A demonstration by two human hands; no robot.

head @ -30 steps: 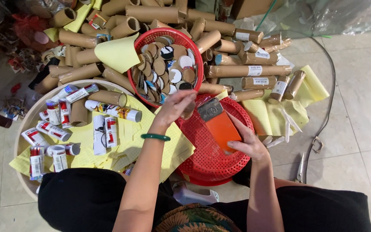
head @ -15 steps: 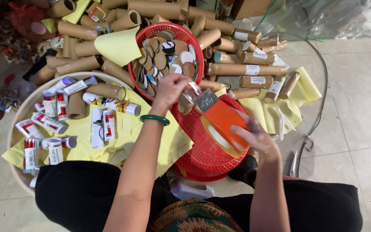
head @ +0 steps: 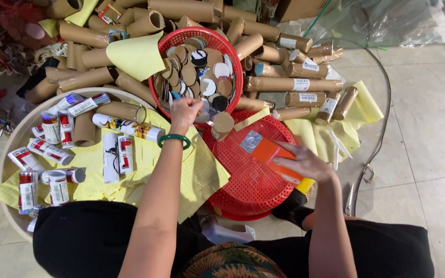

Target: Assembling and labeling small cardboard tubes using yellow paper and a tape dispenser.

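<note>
Fingers of left hand [head: 185, 109] pinch a cardboard tube [head: 221, 124] at the red basket [head: 167, 47] rim; right hand [head: 303, 162] grips an orange tool [head: 270, 153] over the upturned red basket [head: 243, 180].

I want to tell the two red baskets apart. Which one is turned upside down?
The nearer red basket, under the right hand, is upside down, its flat mesh bottom facing up. The farther red basket, by the left hand, stands open and holds round discs.

A short brown cardboard tube [head: 222, 125] stands upright on the upturned red plastic basket [head: 248, 175], its round top closed. A flat orange block with a shiny silver plate at one end [head: 269, 152] lies tilted on the same basket, just beside the tube, partly covered by fingers [head: 289, 163].
</note>
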